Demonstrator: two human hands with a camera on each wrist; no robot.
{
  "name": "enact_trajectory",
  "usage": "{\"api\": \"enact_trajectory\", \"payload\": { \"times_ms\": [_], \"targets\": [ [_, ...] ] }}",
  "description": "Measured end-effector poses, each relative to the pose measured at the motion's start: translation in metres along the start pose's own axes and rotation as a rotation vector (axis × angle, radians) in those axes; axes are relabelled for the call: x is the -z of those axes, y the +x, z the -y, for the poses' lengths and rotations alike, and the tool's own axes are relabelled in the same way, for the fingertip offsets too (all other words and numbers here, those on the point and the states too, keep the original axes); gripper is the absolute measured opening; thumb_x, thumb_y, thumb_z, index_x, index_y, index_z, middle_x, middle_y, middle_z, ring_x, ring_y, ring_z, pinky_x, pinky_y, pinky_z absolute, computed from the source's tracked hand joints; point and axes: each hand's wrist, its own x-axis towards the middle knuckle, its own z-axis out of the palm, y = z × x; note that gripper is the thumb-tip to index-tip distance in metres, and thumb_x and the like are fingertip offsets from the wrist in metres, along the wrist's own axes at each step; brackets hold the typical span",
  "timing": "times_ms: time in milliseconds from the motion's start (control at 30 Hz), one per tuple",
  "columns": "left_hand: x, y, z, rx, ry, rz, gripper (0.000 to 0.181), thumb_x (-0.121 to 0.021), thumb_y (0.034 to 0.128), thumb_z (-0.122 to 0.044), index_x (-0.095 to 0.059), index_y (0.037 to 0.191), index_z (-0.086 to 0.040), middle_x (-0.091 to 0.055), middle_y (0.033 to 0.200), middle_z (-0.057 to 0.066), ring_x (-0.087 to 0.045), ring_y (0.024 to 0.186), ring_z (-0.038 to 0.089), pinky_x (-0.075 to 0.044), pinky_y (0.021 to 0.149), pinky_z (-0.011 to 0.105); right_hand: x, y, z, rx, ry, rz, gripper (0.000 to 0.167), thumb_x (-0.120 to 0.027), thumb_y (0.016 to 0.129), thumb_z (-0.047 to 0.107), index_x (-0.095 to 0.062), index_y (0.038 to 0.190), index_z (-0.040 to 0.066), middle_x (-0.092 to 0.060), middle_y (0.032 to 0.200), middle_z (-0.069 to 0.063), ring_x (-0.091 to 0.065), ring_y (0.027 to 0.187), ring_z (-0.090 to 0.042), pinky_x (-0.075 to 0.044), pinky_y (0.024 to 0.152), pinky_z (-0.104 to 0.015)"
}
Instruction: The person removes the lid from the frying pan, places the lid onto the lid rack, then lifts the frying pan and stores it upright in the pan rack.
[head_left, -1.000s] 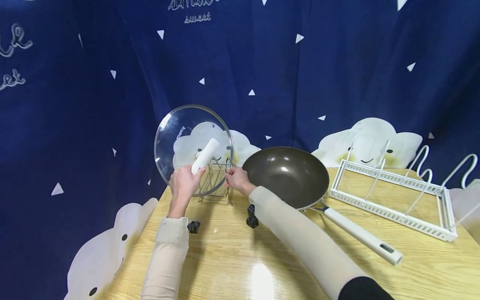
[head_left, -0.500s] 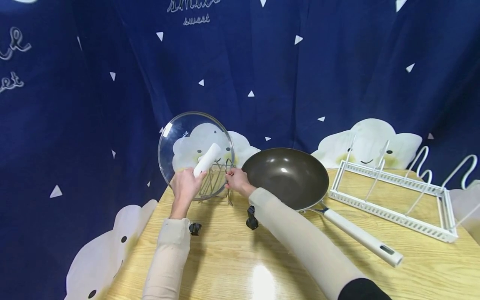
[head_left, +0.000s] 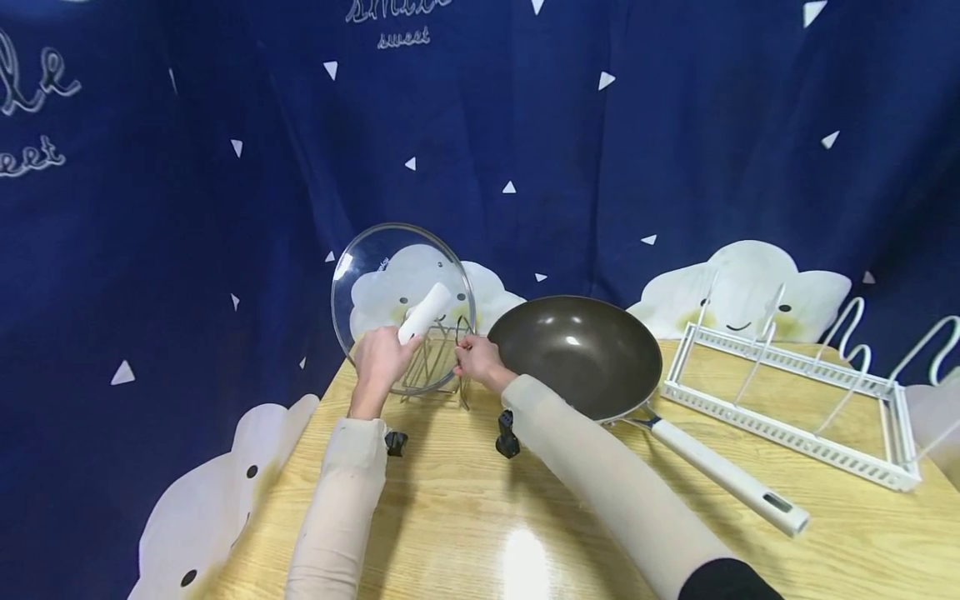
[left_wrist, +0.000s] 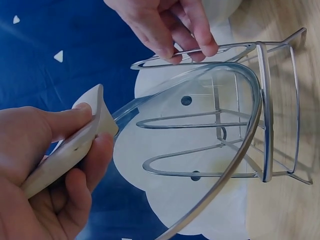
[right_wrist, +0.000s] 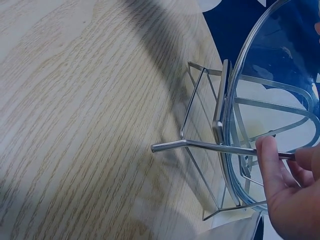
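Note:
My left hand (head_left: 380,362) grips the white handle (head_left: 426,312) of a round glass lid (head_left: 367,271) with a metal rim. The lid stands nearly upright, and its lower rim is at the small silver wire rack (left_wrist: 266,115). In the left wrist view, thumb and fingers curl round the handle (left_wrist: 67,145). My right hand (head_left: 478,360) pinches the rack's end wire loop, close beside the lid. The right wrist view has that hand (right_wrist: 292,185) with thumb and fingers on the wire. Whether the rim touches the rack's base I cannot tell.
A dark wok (head_left: 573,354) with a long white handle lies just right of my right hand. Farther right stands a white rack (head_left: 780,425) with upright wire dividers. All rest on a wooden table (head_left: 450,517) before a blue curtain (head_left: 525,108).
The lid has come down and a little to the right with my left hand, towards the wire rack. My right hand keeps its hold on the rack's loop.

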Motion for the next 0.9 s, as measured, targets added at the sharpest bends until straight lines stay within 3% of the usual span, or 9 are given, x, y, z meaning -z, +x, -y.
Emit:
{"api": "enact_trajectory", "payload": {
  "times_ms": [267,433,567,900],
  "targets": [
    [-0.004,0.006,-0.007,-0.005,0.001,0.031,0.043,-0.065,0.0854,-0.045,-0.063,0.079,-0.002,-0.058,0.065,0.011,-0.054,0.054,0.026,-0.04,0.042,0.038,0.001,0.001,-0.002,0.002,0.003,-0.032,0.015,-0.049,0.097,0.012,-0.06,0.099,0.002,-0.06,0.08,-0.008,-0.069,0.078,-0.028,-0.054,0.064,-0.024],
    [-0.007,0.007,-0.005,-0.006,-0.011,0.039,0.041,-0.067,0.0847,-0.043,-0.063,0.077,-0.003,-0.057,0.062,0.009,-0.054,0.052,0.025,-0.039,0.041,0.037,-0.001,-0.001,-0.002,-0.022,0.037,0.021,0.019,-0.048,0.098,0.013,-0.059,0.104,-0.001,-0.061,0.083,-0.009,-0.068,0.079,-0.027,-0.056,0.067,-0.029],
    [-0.009,0.008,-0.001,0.01,-0.014,0.04,0.042,-0.067,0.0846,-0.045,-0.063,0.077,-0.003,-0.058,0.064,0.01,-0.055,0.054,0.026,-0.04,0.043,0.038,-0.003,-0.001,-0.002,-0.03,0.065,0.019,0.02,-0.049,0.098,0.012,-0.059,0.106,-0.003,-0.06,0.084,-0.01,-0.068,0.076,-0.025,-0.056,0.067,-0.029],
    [-0.012,0.011,-0.001,0.057,-0.02,0.058,0.043,-0.066,0.0845,-0.046,-0.063,0.08,-0.003,-0.061,0.07,0.014,-0.058,0.059,0.028,-0.042,0.045,0.039,-0.003,-0.001,-0.004,-0.008,0.006,-0.021,0.017,-0.049,0.098,0.014,-0.06,0.099,0.002,-0.061,0.083,-0.008,-0.067,0.067,-0.017,-0.054,0.062,-0.023]
  ]
}}
